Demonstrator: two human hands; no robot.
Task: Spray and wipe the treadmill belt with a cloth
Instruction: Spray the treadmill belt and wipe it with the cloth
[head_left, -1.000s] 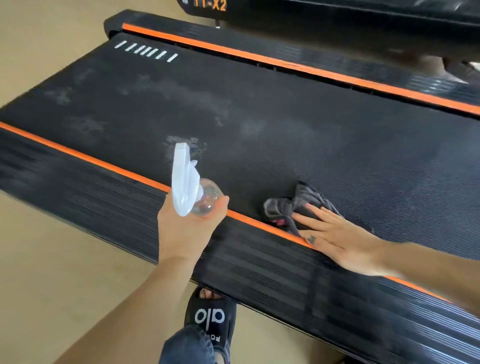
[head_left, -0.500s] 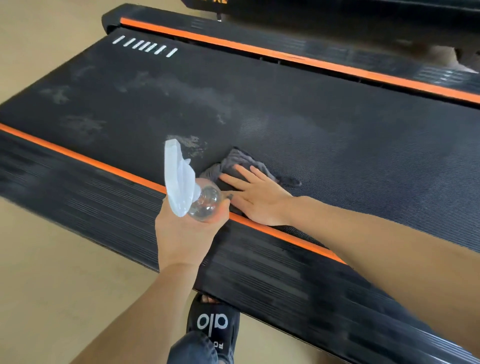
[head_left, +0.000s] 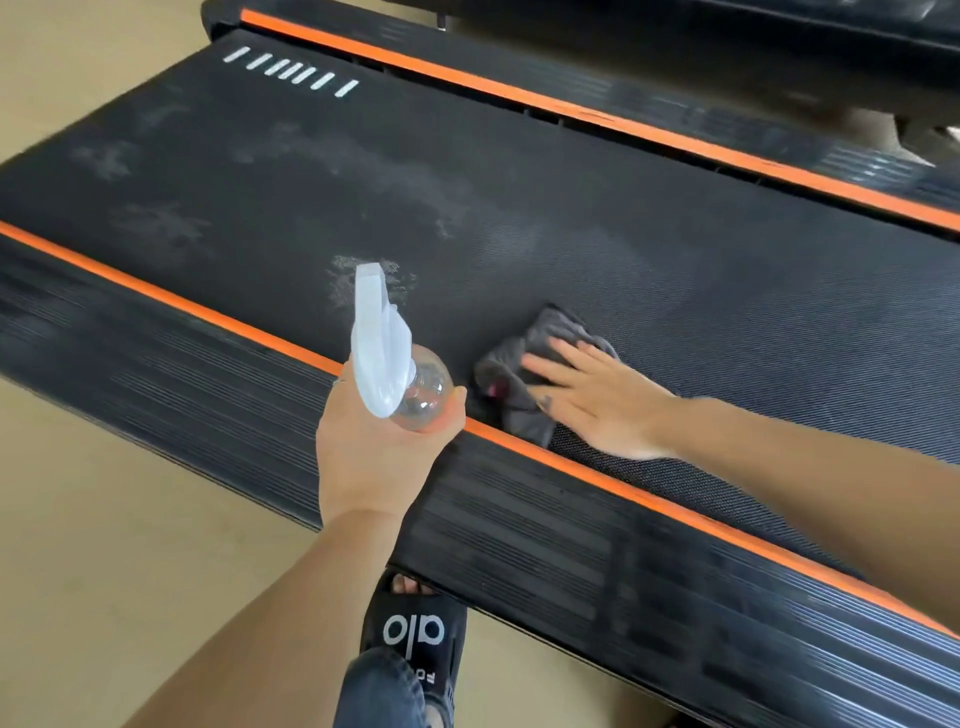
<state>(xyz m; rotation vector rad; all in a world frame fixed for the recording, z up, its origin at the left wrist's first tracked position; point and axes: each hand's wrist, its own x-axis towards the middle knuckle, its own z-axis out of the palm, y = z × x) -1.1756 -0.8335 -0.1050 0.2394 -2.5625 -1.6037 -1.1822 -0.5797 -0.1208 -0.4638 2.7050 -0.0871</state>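
The black treadmill belt (head_left: 597, 208) runs across the view, with pale wet spray patches on its left half. My left hand (head_left: 374, 457) grips a clear spray bottle (head_left: 400, 374) with a white trigger head, held over the near orange stripe. A dark grey cloth (head_left: 514, 364) lies on the belt by the near edge. My right hand (head_left: 597, 395) lies flat on the cloth with fingers spread, pressing it onto the belt. Part of the cloth is hidden under the palm.
Black ribbed side rails with orange stripes (head_left: 182, 301) border the belt near and far. A second dark machine (head_left: 779, 31) stands behind. My foot in a black slide sandal (head_left: 415, 629) stands on the beige floor (head_left: 104, 571) against the near rail.
My right hand slid the cloth left across the belt toward the bottle, then back right a little. The left hand with the bottle stayed almost still.
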